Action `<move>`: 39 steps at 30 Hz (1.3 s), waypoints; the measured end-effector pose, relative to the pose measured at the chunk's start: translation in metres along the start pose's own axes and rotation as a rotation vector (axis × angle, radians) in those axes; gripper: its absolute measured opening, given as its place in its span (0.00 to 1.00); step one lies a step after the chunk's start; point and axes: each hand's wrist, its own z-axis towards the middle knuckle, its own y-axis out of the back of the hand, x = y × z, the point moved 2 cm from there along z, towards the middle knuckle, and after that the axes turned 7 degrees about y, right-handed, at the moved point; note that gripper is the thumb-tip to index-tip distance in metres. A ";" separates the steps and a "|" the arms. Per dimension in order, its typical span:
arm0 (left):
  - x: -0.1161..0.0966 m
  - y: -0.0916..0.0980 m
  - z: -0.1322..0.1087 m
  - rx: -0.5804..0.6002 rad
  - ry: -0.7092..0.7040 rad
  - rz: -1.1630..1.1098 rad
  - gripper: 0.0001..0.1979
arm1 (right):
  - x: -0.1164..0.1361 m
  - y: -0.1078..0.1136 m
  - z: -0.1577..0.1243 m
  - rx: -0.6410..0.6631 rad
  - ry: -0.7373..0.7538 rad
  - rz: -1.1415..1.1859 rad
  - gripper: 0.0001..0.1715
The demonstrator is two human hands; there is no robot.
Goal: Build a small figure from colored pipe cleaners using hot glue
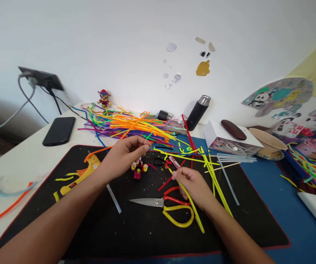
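My left hand (125, 154) hovers over the black mat (97, 227) with its fingers pinched together near the edge of a pile of coloured pipe cleaners (127, 126); what it pinches is too small to make out. Just below it lies a small red and yellow pipe-cleaner figure (139, 169). My right hand (192, 185) is closed on a yellow pipe cleaner (193, 211) that runs down past the wrist. Red-and-yellow-handled scissors (165, 207) lie on the mat under that hand.
A yellow glue gun (79, 176) lies at the mat's left, clear glue sticks (232, 159) at its right. A black phone (59, 130), a black flask (198, 112), a white box (229, 141) and a paper bowl (268, 145) stand behind. More pipe cleaners (312, 168) fill the right side.
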 end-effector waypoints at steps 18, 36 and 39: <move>0.010 -0.012 -0.004 0.075 0.014 0.036 0.20 | -0.014 0.009 0.020 0.079 0.046 -0.376 0.20; 0.006 -0.013 -0.006 0.084 0.023 0.026 0.19 | -0.013 0.008 0.026 0.093 0.009 -0.444 0.21; 0.006 -0.013 -0.007 0.083 0.020 0.030 0.19 | -0.015 0.008 0.026 0.096 0.012 -0.434 0.21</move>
